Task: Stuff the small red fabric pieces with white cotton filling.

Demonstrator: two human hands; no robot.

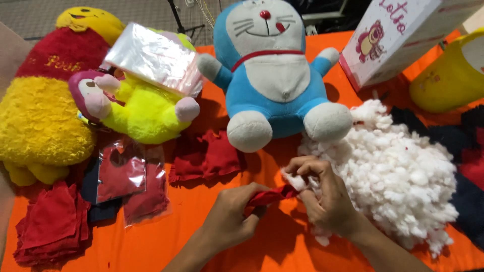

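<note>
Red fabric pouch (269, 195), held over the orange desk (166, 242), is pinched by left hand (233, 217) fingers while right hand (322, 196) fingers press white stuffing (398, 176) in; filling appears only begun.

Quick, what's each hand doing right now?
Left hand: closed, gripping a red fabric piece.
Right hand: closed, pinching white stuffing at that fabric.
</note>
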